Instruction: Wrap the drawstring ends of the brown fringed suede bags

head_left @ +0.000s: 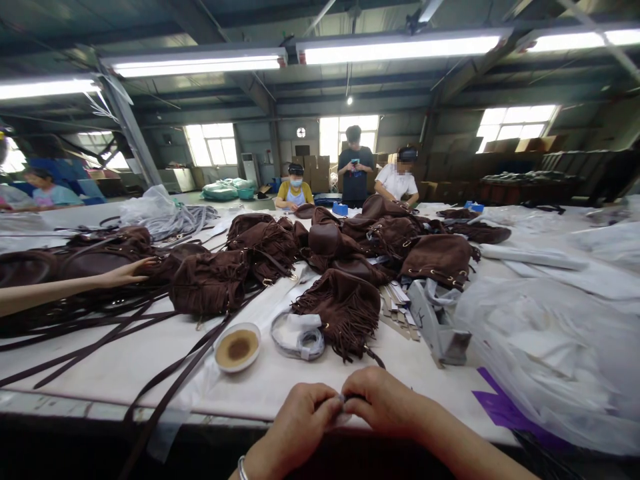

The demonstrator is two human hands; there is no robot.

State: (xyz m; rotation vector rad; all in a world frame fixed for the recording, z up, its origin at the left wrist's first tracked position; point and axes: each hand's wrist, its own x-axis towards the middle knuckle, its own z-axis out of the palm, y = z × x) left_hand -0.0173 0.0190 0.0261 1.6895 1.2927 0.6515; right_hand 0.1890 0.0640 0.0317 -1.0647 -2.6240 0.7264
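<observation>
At the table's front edge, my left hand (304,421) and my right hand (385,403) meet, both with fingers closed in a pinch. A small translucent scrap (342,419), like plastic film, shows between their fingertips; its exact kind is unclear. Just beyond them lies a brown fringed suede bag (345,307). Left of this bag sits a coiled grey cord or strap (309,344) with a white piece of wrapping. Further left stands a shallow white bowl (239,347) with a tan and dark brown content.
Brown bags (210,283) are heaped across the table (135,357), long straps trailing over its front edge. Another person's hand (127,273) reaches in from the left. A grey metal dispenser (437,327) and a large plastic bag (545,353) stand right. Several people are beyond the table.
</observation>
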